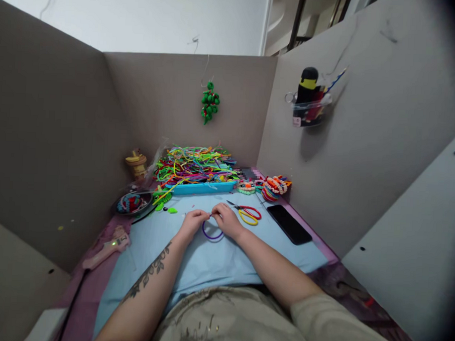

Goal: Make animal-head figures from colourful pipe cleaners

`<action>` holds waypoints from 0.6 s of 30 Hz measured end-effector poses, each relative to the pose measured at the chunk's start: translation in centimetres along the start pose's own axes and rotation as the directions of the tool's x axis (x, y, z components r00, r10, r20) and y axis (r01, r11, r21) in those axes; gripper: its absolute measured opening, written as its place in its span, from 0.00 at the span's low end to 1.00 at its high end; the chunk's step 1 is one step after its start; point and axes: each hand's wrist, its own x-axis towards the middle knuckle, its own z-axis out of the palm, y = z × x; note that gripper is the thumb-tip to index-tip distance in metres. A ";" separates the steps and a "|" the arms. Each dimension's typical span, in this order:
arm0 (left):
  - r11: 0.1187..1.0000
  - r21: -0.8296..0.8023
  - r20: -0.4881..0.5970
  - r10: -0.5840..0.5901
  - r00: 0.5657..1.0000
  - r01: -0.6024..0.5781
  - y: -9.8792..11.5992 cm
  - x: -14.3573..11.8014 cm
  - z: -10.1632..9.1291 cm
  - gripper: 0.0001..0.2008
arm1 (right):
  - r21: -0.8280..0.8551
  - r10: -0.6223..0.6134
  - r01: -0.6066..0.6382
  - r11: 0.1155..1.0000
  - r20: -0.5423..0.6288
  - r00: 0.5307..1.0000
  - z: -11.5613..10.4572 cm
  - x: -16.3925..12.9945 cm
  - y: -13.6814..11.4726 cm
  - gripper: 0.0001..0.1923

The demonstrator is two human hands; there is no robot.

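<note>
Both hands meet over the middle of the blue cloth [231, 253]. A purple pipe cleaner [212, 238], bent into a loop, hangs below my fingers. My left hand [195, 223] pinches one part of it near the top. Close beside it, my right hand [227, 221] is closed on the other part, its fingertips nearly touching the left ones. The exact ends of the pipe cleaner are hidden by the fingers. Scissors [250, 215] with red and yellow handles lie just right of my right hand. Small green pieces [172, 211] rest left of my left hand.
A blue tray [200, 188] heaped with colourful pipe cleaners stands at the back. A black phone [290, 224] lies right. On the left are a pink glue gun [109, 247] with a lit green light and a dark bowl [149, 203]. Grey panels [185, 103] enclose the table.
</note>
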 end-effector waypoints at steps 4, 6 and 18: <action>0.972 -0.166 0.150 -0.139 0.979 0.163 0.1 -0.1 -0.5 0.10 | -0.004 -0.046 0.046 0.999 -0.016 0.999 0.1 -0.1 -0.5 0.05; 0.958 -0.194 0.195 -0.176 0.965 0.213 0.3 -0.3 -0.6 0.11 | -0.003 -0.066 0.066 0.998 -0.009 0.998 0.1 -0.1 -0.5 0.06; 0.879 0.344 -0.078 0.376 0.923 -0.329 0.7 -0.5 0.1 0.10 | -0.018 0.032 -0.033 0.999 -0.089 0.996 -0.2 0.1 0.1 0.07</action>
